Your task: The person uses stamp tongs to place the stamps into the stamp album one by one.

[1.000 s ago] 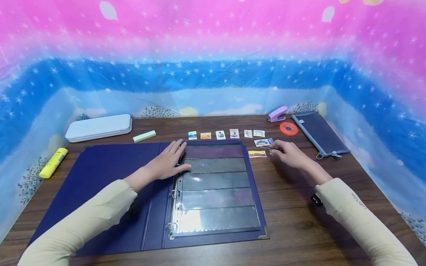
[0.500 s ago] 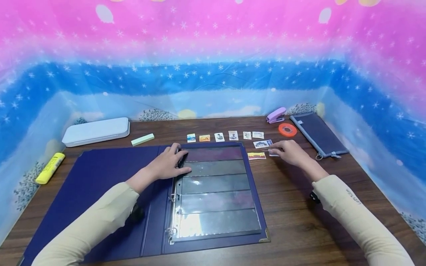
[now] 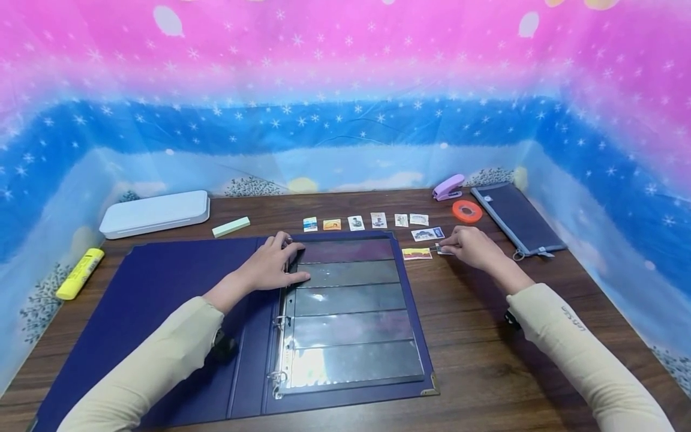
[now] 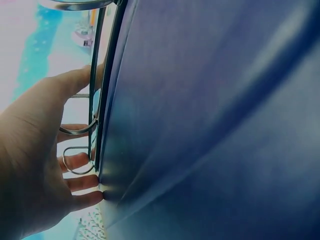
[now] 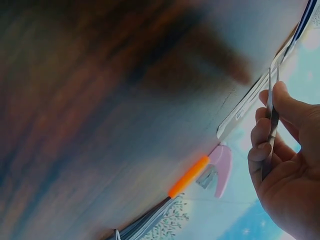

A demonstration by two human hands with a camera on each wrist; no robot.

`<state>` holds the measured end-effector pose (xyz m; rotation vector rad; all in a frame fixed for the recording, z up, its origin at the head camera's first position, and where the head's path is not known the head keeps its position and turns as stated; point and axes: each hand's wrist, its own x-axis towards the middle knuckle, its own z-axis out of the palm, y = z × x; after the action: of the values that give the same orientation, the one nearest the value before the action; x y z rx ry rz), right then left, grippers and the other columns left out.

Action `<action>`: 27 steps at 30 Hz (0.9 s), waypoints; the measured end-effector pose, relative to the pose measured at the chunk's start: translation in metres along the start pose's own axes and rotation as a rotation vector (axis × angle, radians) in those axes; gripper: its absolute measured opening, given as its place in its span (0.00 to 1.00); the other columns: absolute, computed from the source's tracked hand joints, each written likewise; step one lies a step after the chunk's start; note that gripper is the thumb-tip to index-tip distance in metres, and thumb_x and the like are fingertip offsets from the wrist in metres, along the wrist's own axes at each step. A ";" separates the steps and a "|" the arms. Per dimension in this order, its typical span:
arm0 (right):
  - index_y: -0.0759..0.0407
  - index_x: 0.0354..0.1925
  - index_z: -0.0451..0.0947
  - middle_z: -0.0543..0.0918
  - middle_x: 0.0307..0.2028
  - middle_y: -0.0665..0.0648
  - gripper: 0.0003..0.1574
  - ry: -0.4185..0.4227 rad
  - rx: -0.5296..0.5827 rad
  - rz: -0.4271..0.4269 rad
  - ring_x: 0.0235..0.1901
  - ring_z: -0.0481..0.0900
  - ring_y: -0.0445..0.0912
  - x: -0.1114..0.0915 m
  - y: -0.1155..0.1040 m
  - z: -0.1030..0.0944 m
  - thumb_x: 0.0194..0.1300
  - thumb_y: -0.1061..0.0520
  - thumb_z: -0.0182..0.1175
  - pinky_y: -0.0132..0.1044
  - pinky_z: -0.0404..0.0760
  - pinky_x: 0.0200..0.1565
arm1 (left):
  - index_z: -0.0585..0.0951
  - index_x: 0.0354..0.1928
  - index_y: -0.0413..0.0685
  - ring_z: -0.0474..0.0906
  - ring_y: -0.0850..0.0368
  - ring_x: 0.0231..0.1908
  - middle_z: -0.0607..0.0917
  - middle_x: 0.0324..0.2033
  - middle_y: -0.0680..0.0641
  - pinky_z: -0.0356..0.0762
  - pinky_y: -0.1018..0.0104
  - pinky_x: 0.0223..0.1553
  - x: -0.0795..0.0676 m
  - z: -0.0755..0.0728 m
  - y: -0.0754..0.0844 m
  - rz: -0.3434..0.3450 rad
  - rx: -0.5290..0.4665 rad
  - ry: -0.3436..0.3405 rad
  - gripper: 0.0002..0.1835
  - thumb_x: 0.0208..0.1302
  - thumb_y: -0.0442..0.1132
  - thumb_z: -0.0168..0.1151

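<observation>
My left hand (image 3: 267, 264) rests on the ring side of an open navy binder (image 3: 183, 300), its fingers around the upper metal ring and the thumb over the clear pocket page (image 3: 351, 300). In the left wrist view its fingers (image 4: 82, 183) reach past the rings to the binder. My right hand (image 3: 472, 247) pinches a pair of metal tweezers (image 5: 272, 120), points forward, low over the table. Their tips are at a small stamp (image 3: 445, 252), partly hidden by the fingers. Beside it lie a yellow-red stamp (image 3: 417, 254) and a blue-grey stamp (image 3: 426, 234).
Several more stamps (image 3: 355, 223) lie in a row behind the binder. At the back right are a purple stapler (image 3: 448, 188), an orange tape roll (image 3: 466, 210) and a dark zip pouch (image 3: 518, 219). To the left sit a white case (image 3: 155, 214), a pale green block (image 3: 231, 227) and a yellow tube (image 3: 80, 273).
My right hand has shifted the tweezers' tips from near the blue-grey stamp down to the stamp under its fingers. My left fingers have drawn in and bent more around the ring.
</observation>
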<state>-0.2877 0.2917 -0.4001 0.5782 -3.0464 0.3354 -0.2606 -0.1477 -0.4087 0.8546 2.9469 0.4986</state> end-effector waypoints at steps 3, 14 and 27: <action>0.57 0.42 0.85 0.78 0.27 0.54 0.13 0.001 0.014 -0.006 0.23 0.69 0.41 0.000 0.000 0.001 0.58 0.54 0.64 0.33 0.65 0.27 | 0.69 0.62 0.47 0.64 0.46 0.43 0.65 0.54 0.39 0.64 0.54 0.38 0.000 0.001 0.000 -0.018 0.001 -0.010 0.37 0.57 0.63 0.58; 0.53 0.36 0.87 0.83 0.32 0.52 0.09 -0.062 0.085 -0.004 0.31 0.79 0.44 0.003 0.000 0.000 0.59 0.53 0.63 0.41 0.73 0.36 | 0.69 0.63 0.50 0.64 0.46 0.45 0.65 0.56 0.39 0.64 0.52 0.41 0.001 0.000 0.003 -0.047 0.000 -0.027 0.36 0.57 0.62 0.59; 0.54 0.31 0.86 0.86 0.36 0.55 0.06 -0.148 0.201 0.029 0.36 0.80 0.46 0.006 0.001 -0.004 0.59 0.56 0.63 0.39 0.74 0.39 | 0.68 0.63 0.50 0.64 0.47 0.44 0.65 0.55 0.40 0.63 0.53 0.42 0.001 0.001 0.001 -0.052 -0.002 -0.031 0.37 0.56 0.62 0.60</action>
<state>-0.2933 0.2916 -0.3958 0.5924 -3.1874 0.6329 -0.2609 -0.1459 -0.4091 0.7757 2.9313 0.4806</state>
